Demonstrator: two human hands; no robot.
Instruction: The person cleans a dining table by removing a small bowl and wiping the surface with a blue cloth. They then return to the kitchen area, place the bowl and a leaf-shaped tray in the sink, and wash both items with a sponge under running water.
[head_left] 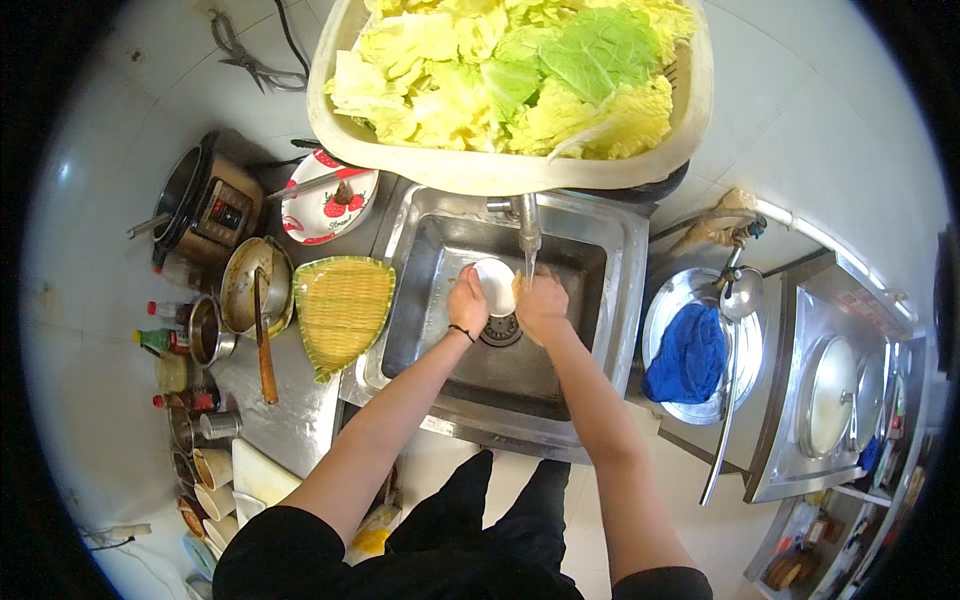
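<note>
Over the steel sink [400,335], my left hand [467,303] grips a small white bowl [495,287] by its left side, with the bowl's round opening turned up. My right hand [543,303] is closed at the bowl's right side, beneath the faucet [529,232]. Water runs from the spout down onto that hand. A small yellowish thing [518,286] shows between the right fingers and the bowl; its kind is hard to make out. Below the bowl lies the sink's drain strainer [501,331].
A large cream basket [450,168] of cabbage leaves [520,80] stands behind the sink. To the left are a woven bamboo tray [343,305], a strawberry-patterned plate [330,215], a pot [240,290] and a cooker [205,200]. A blue cloth [688,355] lies in a metal basin [660,315] at right.
</note>
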